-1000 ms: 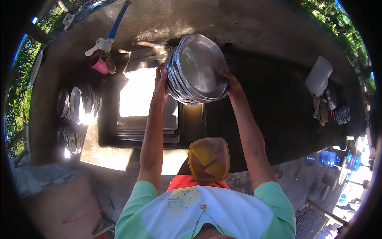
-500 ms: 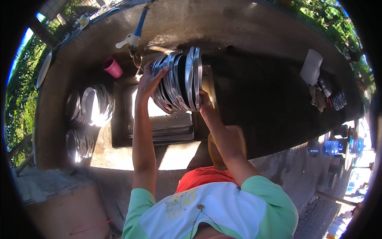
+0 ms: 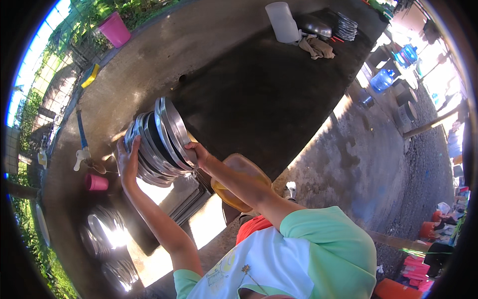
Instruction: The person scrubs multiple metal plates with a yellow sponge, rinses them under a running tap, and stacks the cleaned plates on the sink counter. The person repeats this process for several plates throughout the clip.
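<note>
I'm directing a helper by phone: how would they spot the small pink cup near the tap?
Start at the long concrete counter and follow its left edge to the white tap with the blue hose. Just below it stands the small pink cup. Unlike the shiny metal plates nearby, it is pink.

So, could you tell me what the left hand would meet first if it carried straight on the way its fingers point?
The left hand already lies flat against the stack of metal plates, fingers pointing up along its edge. Past the stack, the line seems to run to the bare concrete counter; depth is hard to judge.
</note>
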A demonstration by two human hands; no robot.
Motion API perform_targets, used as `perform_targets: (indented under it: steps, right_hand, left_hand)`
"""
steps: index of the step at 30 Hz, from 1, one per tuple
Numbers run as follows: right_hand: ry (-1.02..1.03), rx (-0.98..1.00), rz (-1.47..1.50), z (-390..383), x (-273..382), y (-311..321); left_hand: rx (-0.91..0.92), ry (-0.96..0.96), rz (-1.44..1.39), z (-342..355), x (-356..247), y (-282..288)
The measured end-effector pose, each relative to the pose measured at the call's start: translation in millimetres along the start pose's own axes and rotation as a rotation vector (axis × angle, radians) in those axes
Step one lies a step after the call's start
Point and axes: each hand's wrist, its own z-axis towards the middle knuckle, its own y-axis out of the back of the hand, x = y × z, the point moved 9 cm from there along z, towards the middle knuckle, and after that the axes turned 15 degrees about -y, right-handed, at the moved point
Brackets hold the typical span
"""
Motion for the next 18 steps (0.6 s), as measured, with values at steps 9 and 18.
perform_targets:
  steps: [9, 18]
  right_hand:
    - [0.465, -0.283, -0.312, -316.7, 168.7, -16.7]
    - [0.817, -0.723, -0.501, -738.4, 278.0, 44.1]
  left_hand:
    - [0.033, -0.021, -1.102, -28.9, -140.6, -207.0]
    - [0.287, 0.407, -1.66, -180.5, -388.6, -578.8]
